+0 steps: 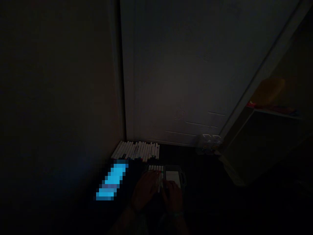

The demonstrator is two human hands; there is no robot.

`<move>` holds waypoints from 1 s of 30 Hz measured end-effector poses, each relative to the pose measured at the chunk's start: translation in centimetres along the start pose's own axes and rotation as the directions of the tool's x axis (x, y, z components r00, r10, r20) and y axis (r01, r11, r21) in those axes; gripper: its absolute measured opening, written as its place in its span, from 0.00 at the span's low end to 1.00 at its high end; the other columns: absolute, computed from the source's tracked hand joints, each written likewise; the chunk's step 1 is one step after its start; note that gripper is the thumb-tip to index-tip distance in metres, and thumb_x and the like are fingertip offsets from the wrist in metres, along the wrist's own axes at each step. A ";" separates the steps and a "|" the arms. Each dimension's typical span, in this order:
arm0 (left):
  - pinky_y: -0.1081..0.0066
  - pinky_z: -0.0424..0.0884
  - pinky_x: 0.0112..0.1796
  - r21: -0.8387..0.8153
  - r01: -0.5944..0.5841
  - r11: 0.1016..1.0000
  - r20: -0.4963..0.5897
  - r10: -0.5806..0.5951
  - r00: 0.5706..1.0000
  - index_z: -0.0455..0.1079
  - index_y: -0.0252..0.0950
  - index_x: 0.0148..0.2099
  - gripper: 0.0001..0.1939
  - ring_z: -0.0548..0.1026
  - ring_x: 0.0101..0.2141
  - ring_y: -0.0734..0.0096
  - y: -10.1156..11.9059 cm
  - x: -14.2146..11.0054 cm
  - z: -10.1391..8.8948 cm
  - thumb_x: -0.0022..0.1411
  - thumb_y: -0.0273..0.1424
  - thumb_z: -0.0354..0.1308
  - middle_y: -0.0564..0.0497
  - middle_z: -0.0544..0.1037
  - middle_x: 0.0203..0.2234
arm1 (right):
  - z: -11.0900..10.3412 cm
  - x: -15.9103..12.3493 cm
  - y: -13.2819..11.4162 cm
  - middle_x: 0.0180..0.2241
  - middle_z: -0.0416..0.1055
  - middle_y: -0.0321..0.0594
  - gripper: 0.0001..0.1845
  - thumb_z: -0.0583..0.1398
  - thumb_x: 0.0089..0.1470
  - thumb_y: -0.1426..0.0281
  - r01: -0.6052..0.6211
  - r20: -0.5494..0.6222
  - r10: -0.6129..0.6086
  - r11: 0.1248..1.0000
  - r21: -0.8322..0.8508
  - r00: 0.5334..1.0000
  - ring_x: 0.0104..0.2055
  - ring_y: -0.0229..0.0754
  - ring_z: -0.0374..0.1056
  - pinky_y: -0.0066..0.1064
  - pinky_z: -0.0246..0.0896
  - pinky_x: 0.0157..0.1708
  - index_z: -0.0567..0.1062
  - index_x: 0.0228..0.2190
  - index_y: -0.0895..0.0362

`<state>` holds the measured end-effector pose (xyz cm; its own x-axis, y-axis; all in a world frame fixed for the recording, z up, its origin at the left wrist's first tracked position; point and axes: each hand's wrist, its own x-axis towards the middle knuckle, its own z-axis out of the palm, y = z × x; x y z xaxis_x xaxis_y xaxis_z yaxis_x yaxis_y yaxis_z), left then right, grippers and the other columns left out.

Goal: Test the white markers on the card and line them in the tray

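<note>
In the dim light, an open carry case (184,178) with a handle lies in front of me. A row of white markers (156,167) with coloured parts stands in its left half. Over these markers my left hand (144,189) lies with its fingers stretched out, touching them. My right hand (174,195) rests at the inner side of the case, its bent fingers and thumb apart beside the end of the row. A pale sheet or insert (173,175) shows in the right half. Darkness hides the fingertips' exact contact.
Several more white markers (139,150) lie side by side at the back left, by the wall. A lit, pixelated phone-like screen (112,181) is left of my hands. Clear holders (211,142) stand at the back right, near a shelf unit (264,140).
</note>
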<state>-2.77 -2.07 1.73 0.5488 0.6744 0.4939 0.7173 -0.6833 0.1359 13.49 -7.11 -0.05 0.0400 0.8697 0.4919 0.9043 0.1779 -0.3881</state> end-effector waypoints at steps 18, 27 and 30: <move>0.60 0.59 0.51 -0.063 -0.052 0.997 0.092 0.058 0.994 0.58 0.51 0.54 0.18 0.57 0.54 0.67 -0.2 -3.3 -1.1 0.61 0.35 0.47 0.58 0.64 0.52 | -0.9 -0.2 -0.2 0.51 0.58 0.39 0.14 0.52 0.54 0.67 0.033 -0.010 -0.032 0.990 0.139 0.999 0.43 0.42 0.64 0.35 0.62 0.41 0.70 0.43 0.47; 0.56 0.54 0.53 -0.035 -0.079 0.996 0.048 0.080 0.996 0.46 0.43 0.60 0.31 0.52 0.57 0.58 1.4 -0.4 0.1 0.56 0.43 0.49 0.49 0.52 0.59 | -1.0 1.4 0.8 0.46 0.63 0.45 0.14 0.49 0.54 0.69 -0.090 -0.224 0.169 0.941 0.327 0.960 0.48 0.46 0.59 0.41 0.56 0.46 0.70 0.41 0.54; 0.57 0.56 0.52 -0.033 -0.075 0.997 0.038 0.076 0.996 0.48 0.43 0.60 0.30 0.53 0.56 0.59 1.0 -0.7 0.9 0.57 0.43 0.49 0.49 0.55 0.58 | -0.9 5.2 1.5 0.39 0.68 0.41 0.14 0.50 0.52 0.70 -0.058 -0.125 0.108 0.934 0.353 0.986 0.41 0.41 0.64 0.33 0.60 0.40 0.69 0.41 0.54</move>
<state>-2.04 -2.98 0.72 0.6174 0.6307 0.4701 0.6599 -0.7406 0.1269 15.45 -2.74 2.67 0.1901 0.8197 0.5404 0.6922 0.2784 -0.6659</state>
